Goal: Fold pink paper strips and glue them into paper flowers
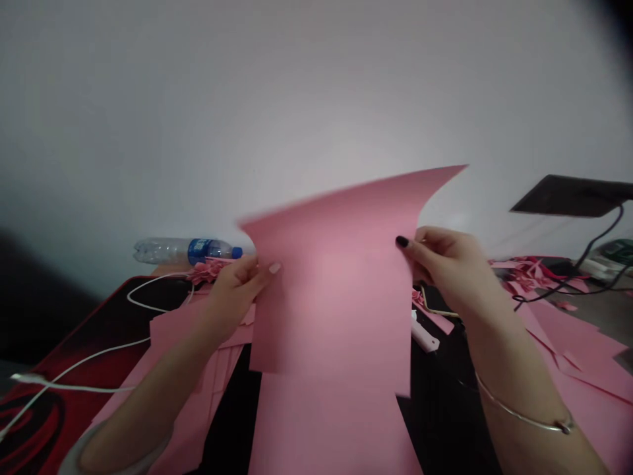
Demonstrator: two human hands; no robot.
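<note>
Both hands hold up a sheet of pink paper [341, 277] by its side edges. My left hand [242, 280] pinches the left edge, thumb on the near face. At the right edge my right hand [440, 260] grips the same way, its dark-nailed thumb in front and the fingers behind. The sheet bends back along its top, and its upper right corner juts outward. Below it, another pink sheet [331, 429] lies on the dark table mat [440, 409]. A white and pink utility knife [424, 335] lies just right of the held sheet.
Pink paper pieces [198, 389] lie at left, with more pink sheets [578, 356] at right. A plastic bottle [185, 251] lies against the wall. White cables [84, 386] cross the mat's left side. Pink scraps [531, 274] and a dark flat panel [568, 196] are at right.
</note>
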